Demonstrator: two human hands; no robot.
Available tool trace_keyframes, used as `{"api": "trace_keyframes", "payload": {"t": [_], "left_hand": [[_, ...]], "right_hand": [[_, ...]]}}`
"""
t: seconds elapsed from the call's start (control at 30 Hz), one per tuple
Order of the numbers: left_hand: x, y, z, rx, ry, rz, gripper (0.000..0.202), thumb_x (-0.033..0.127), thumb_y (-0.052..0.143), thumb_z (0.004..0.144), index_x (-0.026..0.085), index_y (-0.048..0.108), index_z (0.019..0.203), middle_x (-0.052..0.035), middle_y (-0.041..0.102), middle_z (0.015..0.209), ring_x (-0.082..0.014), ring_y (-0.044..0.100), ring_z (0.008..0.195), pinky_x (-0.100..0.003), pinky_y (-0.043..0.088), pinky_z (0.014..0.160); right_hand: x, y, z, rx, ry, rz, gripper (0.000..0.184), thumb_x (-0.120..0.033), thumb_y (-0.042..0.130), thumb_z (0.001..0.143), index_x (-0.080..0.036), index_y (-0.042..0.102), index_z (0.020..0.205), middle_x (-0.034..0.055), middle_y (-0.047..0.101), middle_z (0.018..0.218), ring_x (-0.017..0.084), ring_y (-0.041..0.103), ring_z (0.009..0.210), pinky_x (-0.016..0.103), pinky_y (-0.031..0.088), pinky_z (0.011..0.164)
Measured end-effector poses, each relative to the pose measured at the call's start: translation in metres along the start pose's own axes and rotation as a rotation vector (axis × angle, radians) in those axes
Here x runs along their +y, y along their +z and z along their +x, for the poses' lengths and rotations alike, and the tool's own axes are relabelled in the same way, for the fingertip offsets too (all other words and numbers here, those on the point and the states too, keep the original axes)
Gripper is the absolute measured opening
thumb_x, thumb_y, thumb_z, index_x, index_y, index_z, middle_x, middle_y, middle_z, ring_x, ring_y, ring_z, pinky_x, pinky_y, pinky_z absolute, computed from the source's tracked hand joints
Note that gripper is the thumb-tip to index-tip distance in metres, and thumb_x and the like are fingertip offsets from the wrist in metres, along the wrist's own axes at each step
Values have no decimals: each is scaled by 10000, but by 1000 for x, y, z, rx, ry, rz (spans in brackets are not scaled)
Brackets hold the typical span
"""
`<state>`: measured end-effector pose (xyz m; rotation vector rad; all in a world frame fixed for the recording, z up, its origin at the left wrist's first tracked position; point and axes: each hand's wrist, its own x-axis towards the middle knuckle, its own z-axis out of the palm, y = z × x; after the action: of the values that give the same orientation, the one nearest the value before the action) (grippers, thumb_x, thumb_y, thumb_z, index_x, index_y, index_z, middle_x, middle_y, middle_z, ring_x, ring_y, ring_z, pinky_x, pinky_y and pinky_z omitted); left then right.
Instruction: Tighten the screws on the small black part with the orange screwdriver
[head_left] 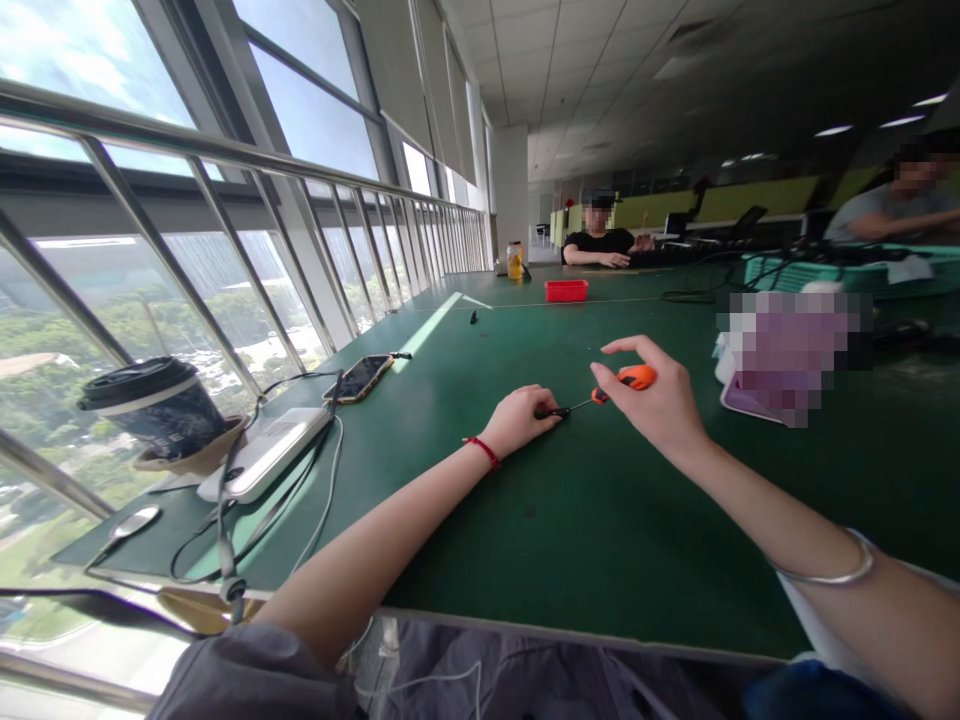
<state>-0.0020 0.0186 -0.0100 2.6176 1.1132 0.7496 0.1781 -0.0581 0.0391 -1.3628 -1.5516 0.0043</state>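
A long green table runs down a large open office. On the left, tall slanted windows behind a steel railing give daylight and a view of trees far below (a bright strip of sun lies on the tabletop). The tiled ceiling is dim, with a few lit ceiling lights. A white pillar stands at the far end, and what look like yellow-green partitions line the back.

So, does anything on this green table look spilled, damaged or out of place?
Nothing is spilled or broken. The lidded cup stands near the left edge of the table, beside loose cables, so it seems a little exposed. A small black part lies alone, far from the left hand and the screwdriver in the right hand.
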Motion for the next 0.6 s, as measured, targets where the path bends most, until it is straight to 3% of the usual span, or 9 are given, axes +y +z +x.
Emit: {"api": "trace_keyframes", "payload": {"t": [0.1, 0.2, 0.3, 0.4, 0.5, 0.6], "left_hand": [[0, 0, 0, 5, -2, -10, 98, 263, 620, 787, 167, 635, 803, -18, 607, 828, -139, 558, 739, -242, 442, 663], [1, 0, 0, 7, -9, -20, 85, 249, 621, 783, 165, 632, 793, -16, 605, 824, -136, 555, 733, -239, 439, 661], [1, -1, 0, 6, -7, -23, 85, 246, 625, 781, 162, 633, 791, -17, 603, 816, -136, 554, 735, -238, 437, 656], [0, 0, 0, 6, 1, -18, 99, 259, 622, 785, 162, 637, 799, -19, 603, 819, -139, 554, 738, -241, 438, 659], [-2, 1, 0, 9, 5, -13, 107, 268, 616, 789, 165, 638, 804, -21, 606, 829, -140, 557, 739, -242, 441, 657], [-2, 1, 0, 11, 6, -10, 98, 260, 615, 787, 167, 638, 804, -20, 608, 830, -141, 560, 743, -242, 443, 659]], "right_hand": [[1, 0, 1, -3, -37, 58, 253, -397, 582, 747, -224, 579, 931, 0, 580, 667, 151, 521, 560, 286, 419, 586], [2, 1, 2, 28, -85, 85, 424, -345, 609, 706, -214, 517, 1098, 10, 596, 764, 160, 552, 617, 283, 426, 585], [1, 0, 2, 47, -71, 41, 549, -412, 632, 690, -206, 468, 1171, 10, 593, 780, 165, 544, 602, 286, 414, 556], [-1, -2, 2, 23, 15, -34, 439, -513, 601, 717, -217, 548, 1036, -21, 537, 610, 169, 508, 548, 290, 390, 541], [-2, -3, 1, -35, 24, 9, 289, -482, 561, 757, -221, 592, 876, -13, 523, 582, 158, 497, 542, 291, 395, 558], [0, -2, 1, -28, -38, 76, 296, -378, 583, 732, -212, 575, 976, -7, 550, 662, 147, 505, 562, 291, 420, 582]]}}
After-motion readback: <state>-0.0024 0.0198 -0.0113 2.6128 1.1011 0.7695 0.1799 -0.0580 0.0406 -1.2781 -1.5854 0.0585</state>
